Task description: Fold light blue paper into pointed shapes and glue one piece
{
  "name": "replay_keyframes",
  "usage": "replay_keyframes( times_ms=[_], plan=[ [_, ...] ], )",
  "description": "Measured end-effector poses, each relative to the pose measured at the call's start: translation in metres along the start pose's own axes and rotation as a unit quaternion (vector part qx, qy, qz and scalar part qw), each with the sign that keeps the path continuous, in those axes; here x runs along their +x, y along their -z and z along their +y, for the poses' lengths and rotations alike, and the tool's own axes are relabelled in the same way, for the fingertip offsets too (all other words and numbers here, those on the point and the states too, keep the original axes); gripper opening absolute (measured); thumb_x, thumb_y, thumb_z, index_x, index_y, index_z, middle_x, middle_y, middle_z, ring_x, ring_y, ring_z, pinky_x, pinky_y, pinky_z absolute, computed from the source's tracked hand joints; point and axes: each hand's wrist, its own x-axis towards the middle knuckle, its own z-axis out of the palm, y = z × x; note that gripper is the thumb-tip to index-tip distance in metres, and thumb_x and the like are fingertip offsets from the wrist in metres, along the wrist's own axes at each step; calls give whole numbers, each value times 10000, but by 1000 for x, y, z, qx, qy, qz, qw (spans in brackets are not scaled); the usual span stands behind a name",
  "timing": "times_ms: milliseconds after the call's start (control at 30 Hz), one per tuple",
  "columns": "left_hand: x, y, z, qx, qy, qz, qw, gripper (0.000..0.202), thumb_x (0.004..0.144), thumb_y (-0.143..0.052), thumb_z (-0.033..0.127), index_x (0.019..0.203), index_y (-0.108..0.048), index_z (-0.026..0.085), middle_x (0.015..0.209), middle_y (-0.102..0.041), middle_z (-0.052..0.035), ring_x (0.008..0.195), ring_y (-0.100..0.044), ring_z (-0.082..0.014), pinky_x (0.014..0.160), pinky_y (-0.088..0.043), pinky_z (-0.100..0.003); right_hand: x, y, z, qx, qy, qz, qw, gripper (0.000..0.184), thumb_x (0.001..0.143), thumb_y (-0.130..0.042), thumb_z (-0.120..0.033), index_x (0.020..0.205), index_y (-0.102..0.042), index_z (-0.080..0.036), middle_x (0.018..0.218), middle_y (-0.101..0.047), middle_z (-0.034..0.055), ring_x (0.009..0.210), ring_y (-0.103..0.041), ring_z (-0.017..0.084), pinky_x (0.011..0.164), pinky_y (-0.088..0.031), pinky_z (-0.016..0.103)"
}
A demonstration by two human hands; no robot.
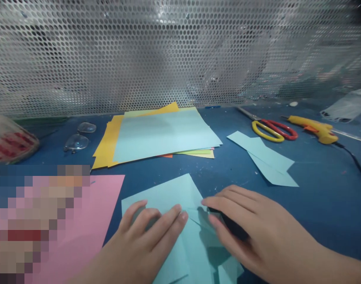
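Observation:
A light blue sheet of paper, partly folded, lies on the blue table near the front edge. My left hand rests flat on its left half with the fingers stretched out. My right hand lies over its right half, fingers extended and pressing on a fold near the middle. The fingertips of both hands nearly meet over the paper.
A stack of coloured sheets lies behind. Light blue offcuts, scissors and a yellow glue gun sit to the right. Glasses and a pink sheet are at the left. A perforated metal wall closes the back.

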Motion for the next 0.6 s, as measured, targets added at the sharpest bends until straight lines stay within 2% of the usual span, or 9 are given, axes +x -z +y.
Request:
replay_keyframes(
  times_ms=[67, 167, 300, 400, 467, 533, 600],
  plan=[
    [-1, 1, 1, -4, 14, 1, 1000, 855, 875, -527, 716, 1551, -293, 246, 1457, -532, -75, 1106, -550, -274, 1002, -445, -420, 1, -3, -1, 53, -34, -14, 998, 176, 892, -559, -137, 976, -709, -172, 816, -688, 51, 737, -652, 188, 670, -565, 307],
    [-3, 2, 1, -3, 24, -4, 1000, 755, 897, -519, 673, 1525, -351, 290, 1441, -541, -74, 1070, -556, -272, 964, -468, -418, 0, -7, -1, 122, -69, -20, 990, 231, 836, -582, -44, 939, -704, -210, 788, -636, 10, 722, -637, 143, 652, -545, 227],
    [-3, 0, 0, 34, 5, -1, 999, 729, 906, -516, 657, 1490, -417, 232, 1435, -541, -86, 1055, -550, -268, 919, -489, -384, -1, -6, -1, 168, 5, -17, 986, 267, 889, -528, -14, 964, -724, -179, 783, -657, 22, 726, -620, 128, 682, -525, 200],
    [-3, -2, 0, 68, -8, 9, 998, 692, 918, -533, 613, 1451, -460, 178, 1449, -529, -87, 1065, -541, -267, 895, -490, -371, 0, 2, -2, 186, 35, -62, 980, 128, 931, -645, -182, 1021, -731, -151, 847, -692, 45, 747, -632, 130, 728, -533, 202],
    [-3, -2, 1, 73, -15, 14, 997, 658, 922, -556, 556, 1439, -466, 159, 1455, -526, -83, 1076, -538, -262, 895, -483, -361, 2, 6, -2, 190, 35, -105, 976, 215, 878, -739, -268, 1056, -728, -147, 894, -697, 51, 804, -656, 133, 778, -536, 189],
    [-3, -1, 1, 70, -18, 18, 997, 657, 916, -581, 514, 1449, -450, 152, 1457, -528, -80, 1091, -536, -258, 895, -479, -344, 3, 8, -2, 183, 48, -139, 972, 254, 861, -757, -254, 1089, -721, -150, 946, -701, 56, 878, -670, 134, 837, -526, 178],
    [-2, 0, 1, 71, -18, 18, 997, 682, 900, -607, 493, 1465, -431, 154, 1453, -534, -79, 1102, -537, -262, 887, -484, -337, 3, 6, -2, 167, 64, -141, 974, 207, 902, -707, -223, 1099, -717, -162, 966, -705, 54, 908, -670, 129, 864, -514, 180]
  ],
)
